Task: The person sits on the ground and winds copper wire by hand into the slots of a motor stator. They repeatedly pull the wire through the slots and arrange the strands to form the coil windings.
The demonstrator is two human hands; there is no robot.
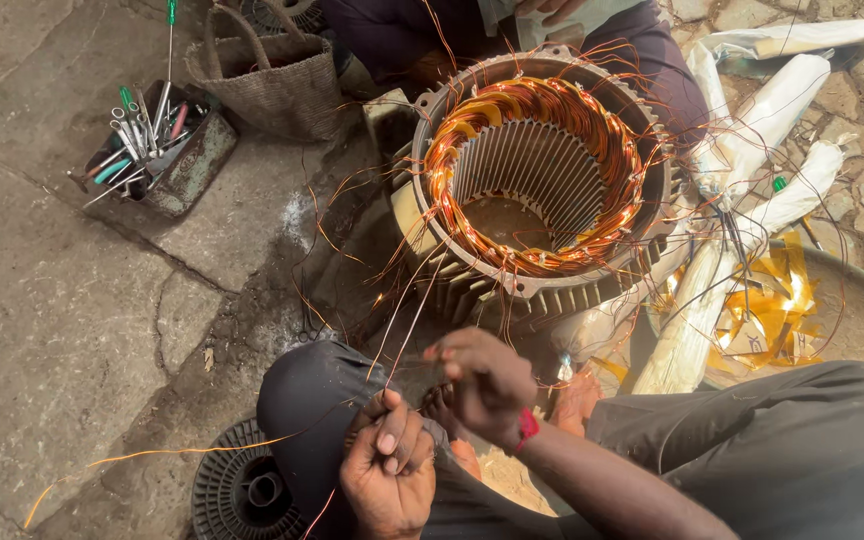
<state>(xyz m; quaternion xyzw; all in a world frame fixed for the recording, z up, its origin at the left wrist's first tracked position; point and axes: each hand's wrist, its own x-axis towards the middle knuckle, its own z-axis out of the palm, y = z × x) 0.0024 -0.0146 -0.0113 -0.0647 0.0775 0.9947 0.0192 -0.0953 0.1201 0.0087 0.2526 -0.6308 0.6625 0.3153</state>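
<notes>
Nearest the camera, the left hand (387, 475) sat low over the person's dark knee (317, 405), fingers curled and pinching a thin copper wire (397, 340). Just above it and to the right, the right hand (487, 385) was also closed, its fingertips narrowed on the same strands, with a red band (527, 428) at the wrist. From both hands the wire ran up and away to the stator (542, 175), which stood beyond the hands, well apart from them, its open bore facing up. A ring of copper winding (537, 110) lined the stator's top, loose wire ends bristling out around it. One long strand trailed from the left hand down and left across the stone floor (52, 320).

Below and left of the stator, beside the knee, lay a black spool (237, 490). Far left of the stator stood a metal box (167, 150) full of tools, and a woven basket (272, 75) between that box and the stator. Right of the stator lay white paper rolls (752, 160) and a pan (852, 310) holding yellow strips (772, 310). Behind the stator sat another person (592, 30), whose hand barely showed at the top edge.
</notes>
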